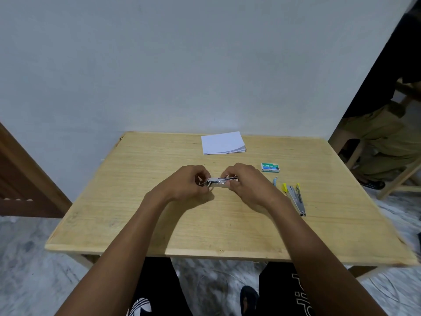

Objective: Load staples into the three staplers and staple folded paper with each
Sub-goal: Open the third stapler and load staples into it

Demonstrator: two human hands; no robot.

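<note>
Looking past the near edge of the table [205,236], pale wood with a fine straight grain, we find our hands meeting above its middle. Our left hand [186,182] curls round one end of a small stapler [219,180], and our right hand [246,183] pinches the other end, so both grip it just above the wood. It is bright bare metal, narrow and boxy, with a thin strip showing along its top. We judge this to be the loading step on the first stapler, with the magazine being worked open; whether any staples are in it we cannot tell. The next move calls for one hand to keep the body steady while the other fetches a strip from the box. Toward the right edge lies a second stapler [295,197], long, slim and steel with yellow plastic tips. Just beyond it sits a small blue piece [275,180], perhaps the third, too small to be sure. Farther on is the staple box [270,167], a flat green and white carton. Near the far edge rests the paper [223,143], a square white stack.
</note>
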